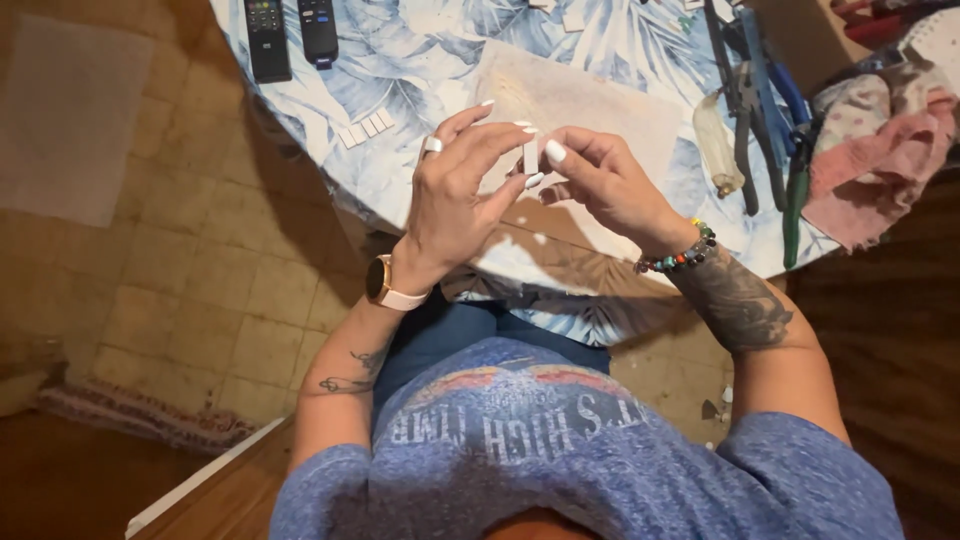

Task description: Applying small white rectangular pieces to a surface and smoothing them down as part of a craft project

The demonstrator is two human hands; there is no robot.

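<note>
My left hand (pixel 455 190) and my right hand (pixel 600 180) meet above the table's near edge. Between their fingertips they pinch a small white rectangular piece (pixel 531 155), held upright. The left hand wears a ring and the wrist a watch with a pink strap (pixel 385 285). A beaded bracelet (pixel 680 255) circles my right wrist. Under the hands lies a pale rectangular board (pixel 590 100) on the leaf-patterned tablecloth (pixel 420 70).
Several small white pieces (pixel 365 128) lie in a row left of the board. Two black remote controls (pixel 290 35) sit at the far left. Pliers and cutters (pixel 760 100), a clear small bottle (pixel 718 145) and a pink cloth (pixel 870 170) lie at the right. Tiled floor (pixel 180 250) to the left.
</note>
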